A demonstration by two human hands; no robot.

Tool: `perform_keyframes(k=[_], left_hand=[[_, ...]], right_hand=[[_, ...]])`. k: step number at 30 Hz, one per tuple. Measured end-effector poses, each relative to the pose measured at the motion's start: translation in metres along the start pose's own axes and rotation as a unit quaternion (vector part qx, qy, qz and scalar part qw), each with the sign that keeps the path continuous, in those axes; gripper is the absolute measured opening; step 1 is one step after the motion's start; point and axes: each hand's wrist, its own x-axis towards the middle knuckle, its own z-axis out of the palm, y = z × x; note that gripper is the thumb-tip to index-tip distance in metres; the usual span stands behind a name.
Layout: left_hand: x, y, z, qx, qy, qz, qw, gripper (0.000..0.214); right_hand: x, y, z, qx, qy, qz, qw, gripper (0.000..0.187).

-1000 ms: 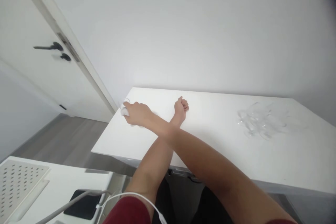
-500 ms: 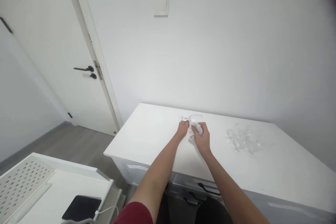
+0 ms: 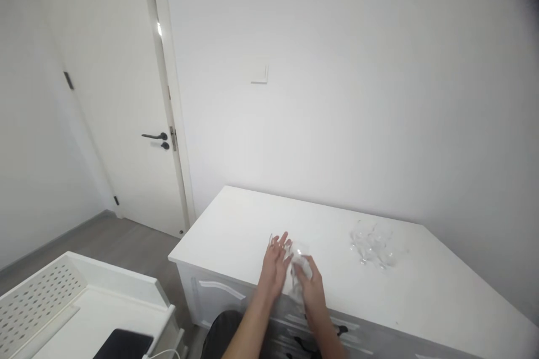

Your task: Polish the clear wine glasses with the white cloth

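Observation:
My left hand (image 3: 275, 263) is over the front of the white cabinet top, its fingers partly stretched around the narrow middle of a clear stemmed glass (image 3: 300, 248). The glass looks tilted sideways, with its foot to the left of my fingers and its bowl to the right. My right hand (image 3: 310, 286) grips a crumpled white cloth (image 3: 297, 286) close against the bowl. Motion blur and the fingers hide part of the glass and cloth.
A cluster of clear, shiny pieces (image 3: 373, 248) lies on the cabinet top (image 3: 240, 219) to the right. A white wall stands behind it. At lower left are a white desk (image 3: 96, 314) and a black tablet-like slab (image 3: 122, 345). A door (image 3: 118, 95) is at left.
Both hands have come nearer to me with the glass and cloth. My left fingers have straightened from a tight grip. The camera view has tilted up.

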Motion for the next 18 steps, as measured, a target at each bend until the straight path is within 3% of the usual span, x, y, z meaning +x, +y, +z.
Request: perform_keyframes(k=[3, 6, 8, 11, 13, 15, 18], left_hand=[[-0.030, 0.002, 0.001, -0.001, 0.083, 0.066, 0.994, 0.044], [-0.045, 0.017, 0.007, 0.053, 0.107, 0.144, 0.982, 0.044], [-0.049, 0.030, 0.013, 0.098, 0.105, 0.162, 0.976, 0.047], [-0.055, 0.043, 0.025, 0.134, 0.101, 0.155, 0.973, 0.052], [-0.059, 0.044, 0.032, 0.141, 0.101, 0.164, 0.971, 0.051], [-0.063, 0.044, 0.038, 0.147, 0.117, 0.187, 0.964, 0.048], [-0.064, 0.046, 0.043, 0.157, 0.157, 0.226, 0.948, 0.048]], right_hand=[[-0.042, 0.011, -0.008, -0.013, -0.037, 0.028, 0.999, 0.050], [-0.061, 0.017, -0.023, 0.038, 0.058, 0.127, 0.990, 0.060], [-0.060, 0.012, -0.030, 0.072, 0.128, 0.145, 0.978, 0.061], [-0.051, -0.004, -0.024, 0.052, 0.113, 0.118, 0.985, 0.054], [-0.049, -0.016, -0.010, 0.029, 0.113, 0.064, 0.991, 0.052], [-0.052, -0.024, 0.008, 0.006, 0.151, 0.005, 0.989, 0.048], [-0.065, -0.026, 0.028, -0.030, 0.144, -0.026, 0.989, 0.045]])
